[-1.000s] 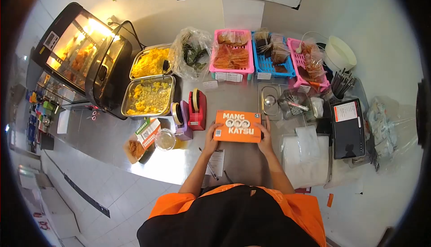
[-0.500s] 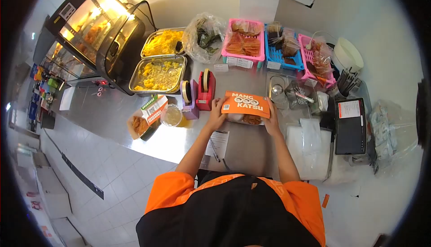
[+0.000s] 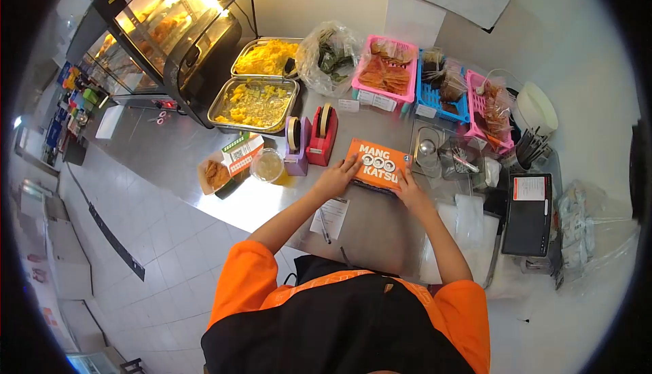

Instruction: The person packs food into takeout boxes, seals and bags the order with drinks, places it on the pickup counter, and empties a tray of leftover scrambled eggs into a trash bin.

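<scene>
Box [image 3: 379, 165]: orange top, white capitals "MANG" on the far line, "KATSU" on the near, three round white emblems between. Lid down; cannot tell whether it is fastened. Near side shows as a dark strip. Lies flat on the bench [image 3: 384, 238], lettering upright to the near side, right end skewed nearer.

Before me, a bright orange box [image 3: 377, 164] carries bold white lettering and a row of round white emblems on its lid. One tape dispenser is purple [image 3: 297, 163], its neighbour red [image 3: 319, 150]. Beyond them, a blue basket [image 3: 429, 95] sits between two pink ones, and deep yellow food [image 3: 270, 56] fills a silver tray. The shirt [image 3: 242, 271] is vivid orange, the apron [image 3: 339, 326] black; pale floor tiles [image 3: 185, 250] make a grid.
</scene>
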A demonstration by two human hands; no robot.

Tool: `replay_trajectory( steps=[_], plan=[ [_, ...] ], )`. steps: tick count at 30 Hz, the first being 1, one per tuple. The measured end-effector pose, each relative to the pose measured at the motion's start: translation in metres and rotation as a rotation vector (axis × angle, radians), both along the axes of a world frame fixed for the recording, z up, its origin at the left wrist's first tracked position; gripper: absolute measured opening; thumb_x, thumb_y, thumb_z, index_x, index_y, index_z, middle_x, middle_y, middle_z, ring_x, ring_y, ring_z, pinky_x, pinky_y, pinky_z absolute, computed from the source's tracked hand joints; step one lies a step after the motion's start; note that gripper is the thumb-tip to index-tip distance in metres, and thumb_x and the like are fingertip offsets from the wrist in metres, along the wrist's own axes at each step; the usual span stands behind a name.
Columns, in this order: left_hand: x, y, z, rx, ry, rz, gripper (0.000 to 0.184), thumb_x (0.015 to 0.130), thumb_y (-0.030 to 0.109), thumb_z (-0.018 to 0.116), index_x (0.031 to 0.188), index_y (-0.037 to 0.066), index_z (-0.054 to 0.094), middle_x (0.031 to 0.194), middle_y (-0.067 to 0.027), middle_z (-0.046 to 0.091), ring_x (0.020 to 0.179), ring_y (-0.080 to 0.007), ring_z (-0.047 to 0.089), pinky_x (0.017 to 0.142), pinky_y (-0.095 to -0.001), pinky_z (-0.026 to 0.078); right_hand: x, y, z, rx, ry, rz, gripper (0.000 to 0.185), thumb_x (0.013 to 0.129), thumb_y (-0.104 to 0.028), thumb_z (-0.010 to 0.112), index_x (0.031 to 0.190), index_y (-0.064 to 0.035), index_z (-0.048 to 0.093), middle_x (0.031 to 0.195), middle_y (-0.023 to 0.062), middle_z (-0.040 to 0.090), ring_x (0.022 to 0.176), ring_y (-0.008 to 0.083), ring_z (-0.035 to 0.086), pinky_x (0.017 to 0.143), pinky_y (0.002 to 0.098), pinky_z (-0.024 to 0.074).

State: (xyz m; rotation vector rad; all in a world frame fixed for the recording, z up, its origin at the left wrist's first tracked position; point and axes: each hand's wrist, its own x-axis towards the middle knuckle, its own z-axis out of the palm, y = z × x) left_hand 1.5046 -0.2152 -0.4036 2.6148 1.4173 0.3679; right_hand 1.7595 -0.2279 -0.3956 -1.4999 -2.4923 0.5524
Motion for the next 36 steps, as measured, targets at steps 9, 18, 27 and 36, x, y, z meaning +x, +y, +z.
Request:
replay_trajectory(
  steps=[9,18,27,36],
  plan=[
    [-0.01,-0.003,-0.011,-0.156,-0.583,0.017,0.042,0.076,0.015,0.049,0.117,0.006,0.042,0.123,-0.0151,0.039,0.102,-0.0334,0.045,0.088,-0.0385,0.036,-0.025,-0.02,0.019,0.412,-0.157,0.019,0.058,0.076,-0.028,0.053,0.126,-0.0094,0.032,0.135,0.0113,0.02,0.119,0.0295,0.031,0.094,0.0445,0.029],
    [-0.018,0.024,0.003,0.141,-0.099,0.81,0.026,0.062,0.013,0.063,0.081,0.0,0.051,0.095,-0.0177,0.047,0.082,-0.0323,0.046,0.073,-0.0382,0.04,-0.025,-0.023,-0.021,0.538,0.084,0.015,0.044,0.071,-0.023,0.059,0.114,-0.0163,0.05,0.122,0.0038,0.044,0.115,0.0266,0.038,0.092,0.0425,0.031],
    [-0.029,0.012,0.007,-0.489,-1.07,0.923,0.034,0.074,0.033,0.061,0.074,-0.001,0.06,0.063,-0.0043,0.058,0.057,-0.0105,0.053,0.051,-0.0255,0.041,-0.011,-0.05,-0.025,0.495,0.14,-0.005,0.039,0.075,-0.022,0.055,0.112,-0.0129,0.052,0.121,0.0058,0.045,0.115,0.0277,0.038,0.092,0.0451,0.027],
    [0.001,-0.029,-0.033,0.489,-1.037,0.771,0.018,0.073,0.007,0.057,0.062,-0.001,0.047,0.084,-0.0137,0.057,0.069,-0.0196,0.051,0.061,-0.0288,0.04,-0.013,-0.049,-0.027,0.51,0.134,-0.001,0.037,0.077,-0.023,0.054,0.113,-0.0133,0.052,0.122,0.0054,0.045,0.115,0.028,0.037,0.091,0.0439,0.0276]
  ],
)
